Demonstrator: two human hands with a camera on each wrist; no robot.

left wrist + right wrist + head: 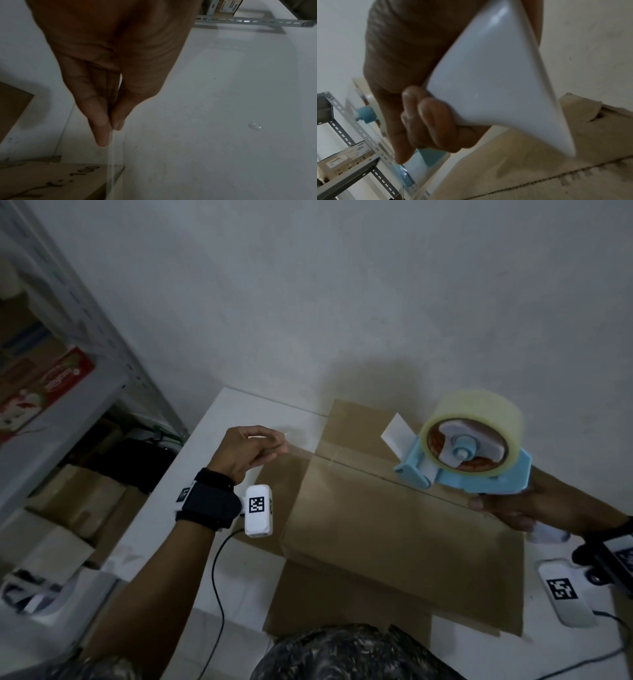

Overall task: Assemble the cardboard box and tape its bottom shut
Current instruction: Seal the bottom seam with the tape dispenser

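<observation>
A brown cardboard box [394,529] stands on the white table [164,508] with its flaps folded flat on top. My left hand [253,446] hovers past the box's left end and pinches the free end of clear tape [112,155] between thumb and fingertips [102,135]. The strip runs from there across the box's centre seam toward the dispenser. My right hand [513,508] grips the white handle [496,81] of a light-blue tape dispenser [479,453] with a large clear roll, held just above the box's right part.
A metal shelf rack [85,337] with boxes stands to the left, and more cartons sit on the floor beneath it. The white wall is close behind the table. A small scrap of clear tape [254,125] lies on the tabletop.
</observation>
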